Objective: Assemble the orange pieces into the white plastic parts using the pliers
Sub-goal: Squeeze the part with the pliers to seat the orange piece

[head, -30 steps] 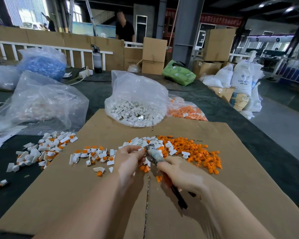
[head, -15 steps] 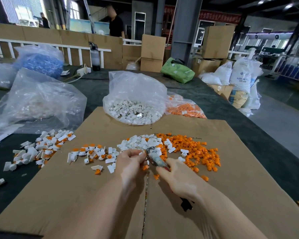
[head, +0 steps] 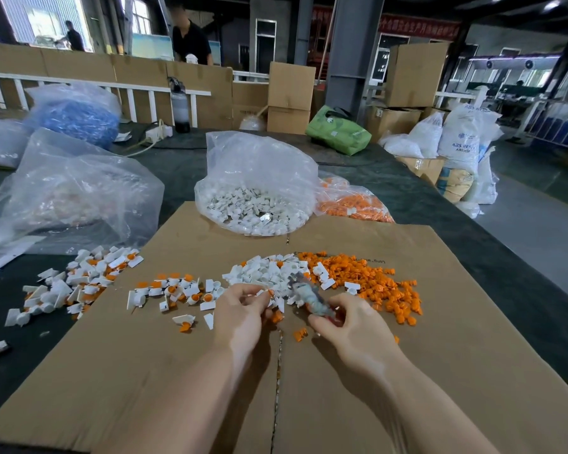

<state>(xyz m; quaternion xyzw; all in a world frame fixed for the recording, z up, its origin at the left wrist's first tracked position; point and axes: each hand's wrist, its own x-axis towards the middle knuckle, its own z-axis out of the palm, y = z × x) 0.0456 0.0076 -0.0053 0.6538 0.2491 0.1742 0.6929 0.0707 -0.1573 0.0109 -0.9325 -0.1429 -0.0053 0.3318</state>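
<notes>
Head view, looking down on a flattened cardboard sheet (head: 407, 371) spread over a dark table (head: 473, 231).

Left hand (head: 240, 317) near the sheet's middle, fingers curled, fingertips pinching a small white plastic part (head: 265, 293) with a bit of orange showing at its tip. Right hand (head: 353, 326) just beside it, fingers wrapped round the pliers (head: 309, 298), whose grey, worn head pokes up and to the left toward the pinched part; handles hidden under the palm. Whether the plier jaws touch the part: cannot tell.

Beyond the hands, a loose heap of white plastic parts (head: 269, 270) touching a wider scatter of orange pieces (head: 374, 283) on its right. A few stray orange pieces (head: 299, 334) on the cardboard between the two hands.

To the left, a row of white parts with orange inserts (head: 174, 291), and farther left, spilling off the sheet's edge onto the table, a bigger pile of the same (head: 76, 280).

At the sheet's far edge, a clear bag of white parts (head: 256, 191), with a clear bag of orange pieces (head: 351, 201) just beside it on the right. On the left, a large crumpled clear bag (head: 76, 188), and behind that a bag of blue material (head: 76, 113).

In the background, cardboard boxes (head: 291, 96), a green bag (head: 338, 129), white sacks (head: 463, 142), and a person in black (head: 191, 40) behind a cardboard partition.
</notes>
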